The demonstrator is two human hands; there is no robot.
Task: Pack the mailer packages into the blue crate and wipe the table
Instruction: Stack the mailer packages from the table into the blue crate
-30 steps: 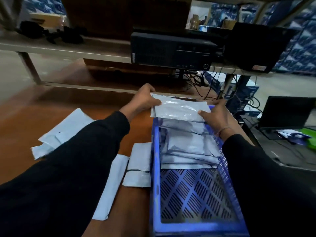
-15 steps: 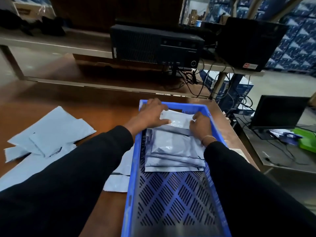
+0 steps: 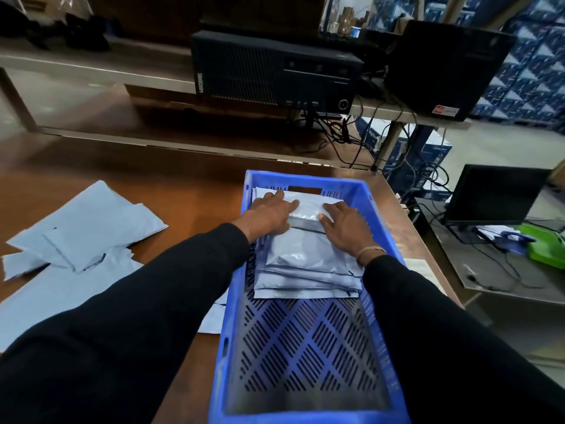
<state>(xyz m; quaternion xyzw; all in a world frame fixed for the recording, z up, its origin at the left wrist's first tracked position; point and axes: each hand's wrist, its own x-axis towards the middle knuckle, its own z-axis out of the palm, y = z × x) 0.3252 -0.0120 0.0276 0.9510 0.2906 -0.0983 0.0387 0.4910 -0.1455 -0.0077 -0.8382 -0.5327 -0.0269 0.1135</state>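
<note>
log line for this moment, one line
phase: packing | both hands flat on top mailer in blue crate | loose mailers on table

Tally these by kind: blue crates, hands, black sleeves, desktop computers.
Blue crate: 1
Hands (left hand, right hand): 2
Black sleeves (left sleeve, right sleeve): 2
Desktop computer: 1
Total: 6

Crate (image 3: 382, 215): bright blue, floor w/ dark slotted diamond/chevron vent pattern. Mailers in crate (image 3: 305, 264): pale grey-white, glossy. Loose mailers (image 3: 85, 228) on surface: same pale grey. Surface (image 3: 189, 191): reddish-brown wood tone. Sleeves (image 3: 171, 301): black. PC tower (image 3: 269, 75): black. Tray (image 3: 547, 249) far right: lime green. Stacked boxes (image 3: 532, 68) behind: blue w/ white triangle print.
</note>
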